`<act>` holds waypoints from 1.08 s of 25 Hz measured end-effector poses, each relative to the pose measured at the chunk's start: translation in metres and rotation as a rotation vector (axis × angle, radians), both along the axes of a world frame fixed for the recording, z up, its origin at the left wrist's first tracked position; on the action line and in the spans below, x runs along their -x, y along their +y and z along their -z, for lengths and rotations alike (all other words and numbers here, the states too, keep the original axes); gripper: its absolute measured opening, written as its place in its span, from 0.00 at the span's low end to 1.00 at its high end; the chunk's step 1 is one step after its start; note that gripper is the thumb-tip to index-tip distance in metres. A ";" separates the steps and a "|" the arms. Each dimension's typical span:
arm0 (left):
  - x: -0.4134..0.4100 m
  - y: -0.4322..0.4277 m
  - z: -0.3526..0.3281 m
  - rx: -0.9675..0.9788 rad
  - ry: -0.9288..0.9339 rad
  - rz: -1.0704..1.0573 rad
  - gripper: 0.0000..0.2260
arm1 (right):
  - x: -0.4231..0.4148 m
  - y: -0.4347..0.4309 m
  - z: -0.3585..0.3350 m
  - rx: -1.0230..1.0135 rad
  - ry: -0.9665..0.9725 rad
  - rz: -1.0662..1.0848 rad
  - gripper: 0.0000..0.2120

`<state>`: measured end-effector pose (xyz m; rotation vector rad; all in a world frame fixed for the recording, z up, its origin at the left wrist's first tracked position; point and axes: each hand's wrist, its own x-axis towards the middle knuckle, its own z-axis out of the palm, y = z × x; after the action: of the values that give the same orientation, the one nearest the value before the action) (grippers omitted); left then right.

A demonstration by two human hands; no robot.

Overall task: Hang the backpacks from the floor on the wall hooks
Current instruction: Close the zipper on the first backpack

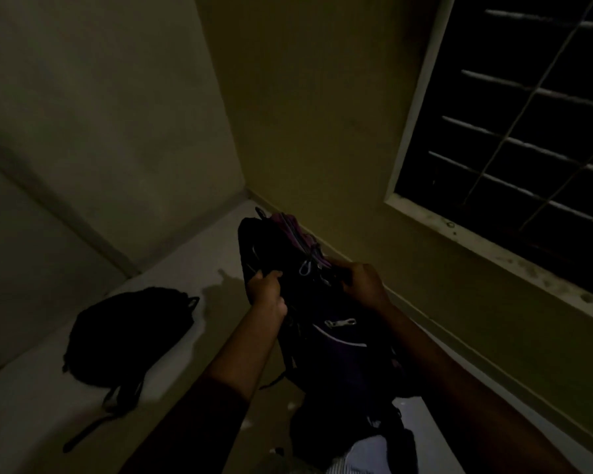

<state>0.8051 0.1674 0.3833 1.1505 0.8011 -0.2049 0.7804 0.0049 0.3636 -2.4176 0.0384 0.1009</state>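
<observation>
Grip with both hands is shown clamped on the purple-trimmed backpack [336,340]. The left hand [267,291] is curled round a fold or strap at its upper left edge, and the right hand [364,281] is closed on the fabric beside the zip pulls at its upper right. The pack is held in front of the body, near the wall [322,138] under the window [528,131]. In the dim light it cannot be told whether its lower end is clear of the floor [178,275].

A second pack, the black backpack [127,336], lies flat on the floor to the left, well apart from both hands, with its straps trailing toward the viewer.

No hook is seen in this view and no pack is seen hung. The task is therefore judged to be at its first lift, with both hangings left to do.

Open room is offered to the left, over the bare floor. Movement is bounded on the right by the wall and the projecting window sill [493,254], and ahead by the room corner [245,186].
</observation>
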 end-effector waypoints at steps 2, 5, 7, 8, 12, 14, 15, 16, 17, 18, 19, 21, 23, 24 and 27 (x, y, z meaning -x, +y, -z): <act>-0.047 -0.003 0.009 -0.031 0.041 0.037 0.21 | -0.043 -0.001 0.009 0.048 0.065 0.043 0.21; -0.105 -0.009 0.028 -0.035 0.103 0.101 0.21 | -0.094 -0.007 0.012 0.038 0.151 0.089 0.20; -0.136 -0.012 0.035 -0.016 0.148 0.132 0.21 | -0.124 -0.005 0.005 -0.122 0.139 0.180 0.17; -0.149 -0.011 0.037 0.002 0.161 0.131 0.22 | -0.135 0.004 0.004 -0.144 0.130 0.195 0.16; -0.211 0.003 0.038 0.068 0.189 0.145 0.24 | -0.165 0.057 0.001 0.142 0.860 -0.234 0.45; -0.233 0.016 0.033 0.095 0.231 0.182 0.25 | -0.180 0.077 0.012 -0.111 0.768 0.107 0.35; -0.241 0.024 0.030 0.108 0.246 0.216 0.25 | -0.186 0.082 0.010 -0.124 0.663 0.181 0.31; -0.248 0.033 0.026 0.116 0.250 0.261 0.25 | -0.200 0.093 0.007 0.058 0.590 0.276 0.33; -0.255 0.044 0.021 0.127 0.241 0.322 0.24 | -0.196 0.097 0.006 0.144 0.400 0.299 0.37; -0.259 0.055 0.015 0.132 0.233 0.419 0.24 | -0.211 0.109 0.006 0.001 0.317 0.535 0.35; -0.261 0.067 0.008 0.125 0.241 0.559 0.24 | -0.213 0.118 0.009 0.076 0.242 0.441 0.31; -0.255 0.090 -0.007 0.093 0.294 0.836 0.26 | -0.216 0.136 0.001 -0.238 0.329 0.522 0.25; -0.248 0.112 -0.013 0.048 0.233 0.965 0.32 | -0.231 0.156 -0.004 -0.598 0.319 0.594 0.21; -0.247 0.124 -0.014 0.015 0.143 1.000 0.34 | -0.234 0.161 -0.005 -0.707 0.345 0.594 0.20; -0.258 0.158 -0.008 -0.216 -0.091 1.161 0.37 | -0.232 0.186 -0.020 -0.657 0.350 0.685 0.24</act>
<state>1.0629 0.3251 0.3914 1.7132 -0.0159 -1.0303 1.0119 0.1910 0.3834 -1.6029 0.8449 0.1835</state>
